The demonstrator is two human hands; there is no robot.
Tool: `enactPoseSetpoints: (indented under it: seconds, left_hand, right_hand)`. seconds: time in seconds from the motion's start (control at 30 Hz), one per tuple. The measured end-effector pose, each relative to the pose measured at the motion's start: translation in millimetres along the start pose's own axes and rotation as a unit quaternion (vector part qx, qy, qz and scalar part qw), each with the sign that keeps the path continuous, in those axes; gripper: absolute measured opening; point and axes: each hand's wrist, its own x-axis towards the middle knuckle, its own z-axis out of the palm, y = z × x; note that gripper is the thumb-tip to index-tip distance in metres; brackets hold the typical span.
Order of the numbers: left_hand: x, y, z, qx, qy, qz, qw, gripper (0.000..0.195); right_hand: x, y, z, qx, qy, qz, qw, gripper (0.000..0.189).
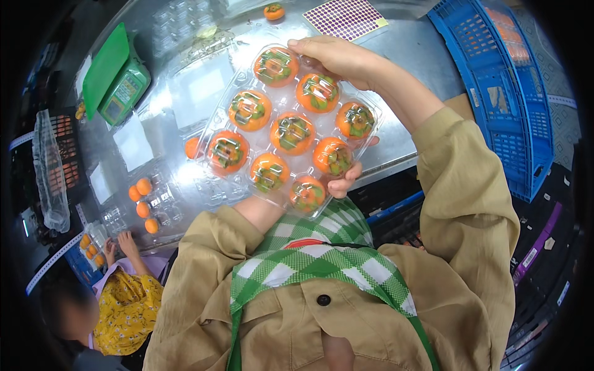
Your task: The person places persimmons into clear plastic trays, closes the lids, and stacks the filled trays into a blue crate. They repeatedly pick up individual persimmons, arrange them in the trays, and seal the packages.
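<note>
A clear plastic clamshell pack (284, 99) of orange persimmons (292, 133) is held tilted above a metal table. The fruits sit in rows of moulded cups, their green calyxes facing me. Clear plastic covers them; whether its rim is latched, I cannot tell. My right hand (336, 58) grips the far right edge, thumb along the rim. From below, my left hand (344, 181) supports the pack, with its fingertips curling round the near right side. The left palm is hidden under the pack. Behind the pack's left edge, a loose persimmon (191, 148) shows partly.
A sheet of round stickers (345, 21) and a persimmon (274, 12) lie at the far side. Left stands a green scale (123, 95). Persimmons (143, 209) sit beside an open plastic tray (167, 204). Blue crates (492, 97) stand right; a co-worker's hands (125, 243) are lower left.
</note>
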Motion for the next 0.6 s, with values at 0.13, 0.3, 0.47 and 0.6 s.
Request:
enactPoseSetpoints:
  seconds: [0.13, 0.3, 0.47, 0.6]
  left_hand:
    - [4, -1, 2, 0.010, 0.029, -0.012, 0.999, 0.071]
    - [1, 5, -7, 0.053, 0.027, -0.039, 0.997, 0.068]
    - [6, 4, -3, 0.026, 0.020, -0.038, 0.999, 0.070]
    - [4, 4, -3, -0.005, 0.023, -0.037, 0.999, 0.071]
  right_hand:
    - [13, 19, -3, 0.032, 0.019, 0.048, 0.998, 0.047]
    - [12, 27, -6, 0.084, 0.030, 0.073, 0.993, 0.044]
    - [18, 46, -17, 0.102, 0.043, 0.109, 0.988, 0.042]
    - [21, 52, -20, 0.124, 0.032, 0.124, 0.984, 0.043]
